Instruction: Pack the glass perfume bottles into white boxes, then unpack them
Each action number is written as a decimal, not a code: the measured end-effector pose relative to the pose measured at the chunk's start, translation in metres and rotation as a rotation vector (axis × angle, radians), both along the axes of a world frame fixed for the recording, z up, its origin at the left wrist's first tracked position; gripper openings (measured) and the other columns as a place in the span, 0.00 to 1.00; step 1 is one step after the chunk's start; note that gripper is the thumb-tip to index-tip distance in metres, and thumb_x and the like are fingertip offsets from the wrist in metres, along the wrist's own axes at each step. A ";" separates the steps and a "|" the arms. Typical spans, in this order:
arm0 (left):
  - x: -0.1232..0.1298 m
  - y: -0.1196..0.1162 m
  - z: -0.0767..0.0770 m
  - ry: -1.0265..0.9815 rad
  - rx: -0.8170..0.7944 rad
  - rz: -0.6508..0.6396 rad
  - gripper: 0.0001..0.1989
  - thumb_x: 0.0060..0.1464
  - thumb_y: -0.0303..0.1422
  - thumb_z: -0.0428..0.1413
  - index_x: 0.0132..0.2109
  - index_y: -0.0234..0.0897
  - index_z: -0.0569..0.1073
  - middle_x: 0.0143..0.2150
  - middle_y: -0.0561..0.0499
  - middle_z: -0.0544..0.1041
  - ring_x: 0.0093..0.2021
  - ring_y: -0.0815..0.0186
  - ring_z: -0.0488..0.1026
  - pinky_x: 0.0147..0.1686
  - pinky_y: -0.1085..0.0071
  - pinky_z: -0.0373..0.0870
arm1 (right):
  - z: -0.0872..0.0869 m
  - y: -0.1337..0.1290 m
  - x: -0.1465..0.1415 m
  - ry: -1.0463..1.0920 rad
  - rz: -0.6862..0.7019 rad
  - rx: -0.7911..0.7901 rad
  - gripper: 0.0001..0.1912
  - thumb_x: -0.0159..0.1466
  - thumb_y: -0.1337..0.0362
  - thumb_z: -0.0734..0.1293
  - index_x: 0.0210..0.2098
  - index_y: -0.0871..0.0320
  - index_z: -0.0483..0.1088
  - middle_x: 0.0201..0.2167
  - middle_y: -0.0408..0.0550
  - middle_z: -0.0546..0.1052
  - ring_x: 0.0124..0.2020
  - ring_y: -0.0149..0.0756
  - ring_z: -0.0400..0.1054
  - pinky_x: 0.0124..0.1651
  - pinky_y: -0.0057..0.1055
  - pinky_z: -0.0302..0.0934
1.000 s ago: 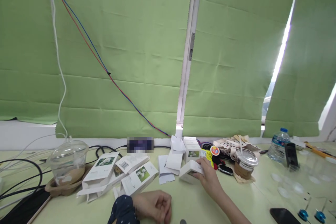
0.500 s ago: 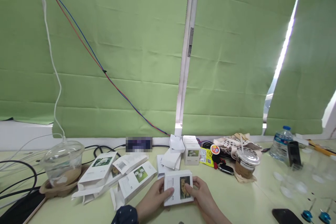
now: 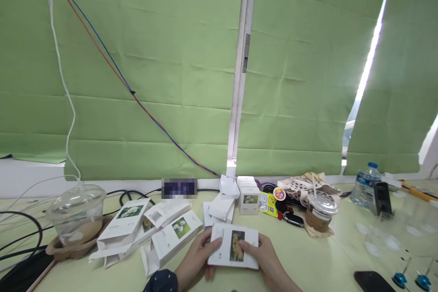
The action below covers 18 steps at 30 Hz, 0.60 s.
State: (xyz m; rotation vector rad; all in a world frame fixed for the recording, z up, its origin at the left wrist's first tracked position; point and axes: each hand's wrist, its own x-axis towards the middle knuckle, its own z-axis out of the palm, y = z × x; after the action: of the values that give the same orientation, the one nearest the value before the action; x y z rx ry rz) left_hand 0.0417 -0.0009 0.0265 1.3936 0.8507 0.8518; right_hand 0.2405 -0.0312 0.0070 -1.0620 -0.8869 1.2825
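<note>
Between 2 hands (image 3: 232,255): smooth white rectangular carton (image 3: 251,260), flat printed face up.

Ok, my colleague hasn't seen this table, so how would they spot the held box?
Find the pale table below the green blinds. At its near side, the white box is between the left hand and right hand. Unlike the nearby boxes, it's held, brownish picture showing.

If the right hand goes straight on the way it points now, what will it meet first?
Beyond the held white box, the right hand would probably meet the loose white cartons first; depth is unclear.
</note>
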 end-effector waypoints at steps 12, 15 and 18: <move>0.003 -0.002 -0.005 0.083 0.003 0.073 0.29 0.52 0.60 0.49 0.31 0.36 0.71 0.10 0.59 0.64 0.10 0.73 0.57 0.11 0.78 0.50 | 0.004 -0.005 -0.011 0.076 0.020 -0.083 0.35 0.42 0.48 0.78 0.40 0.65 0.71 0.31 0.55 0.81 0.27 0.44 0.77 0.17 0.33 0.73; 0.001 -0.001 -0.004 0.098 0.009 0.042 0.30 0.52 0.60 0.47 0.29 0.35 0.72 0.08 0.58 0.65 0.09 0.73 0.57 0.11 0.79 0.51 | 0.005 -0.006 -0.012 0.074 0.024 -0.068 0.34 0.42 0.48 0.78 0.40 0.65 0.70 0.28 0.52 0.81 0.27 0.43 0.76 0.16 0.31 0.72; 0.000 -0.002 -0.002 0.106 0.018 0.034 0.32 0.53 0.60 0.46 0.25 0.35 0.72 0.08 0.56 0.66 0.09 0.73 0.58 0.11 0.79 0.53 | 0.006 -0.006 -0.014 0.062 0.015 -0.066 0.33 0.43 0.48 0.78 0.40 0.64 0.70 0.28 0.50 0.80 0.27 0.43 0.76 0.14 0.29 0.70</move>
State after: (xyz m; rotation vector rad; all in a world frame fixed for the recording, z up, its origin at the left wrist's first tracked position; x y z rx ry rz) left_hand 0.0412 -0.0027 0.0244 1.4537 0.9514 0.8188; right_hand 0.2267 -0.0367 0.0134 -1.0635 -0.8123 1.3581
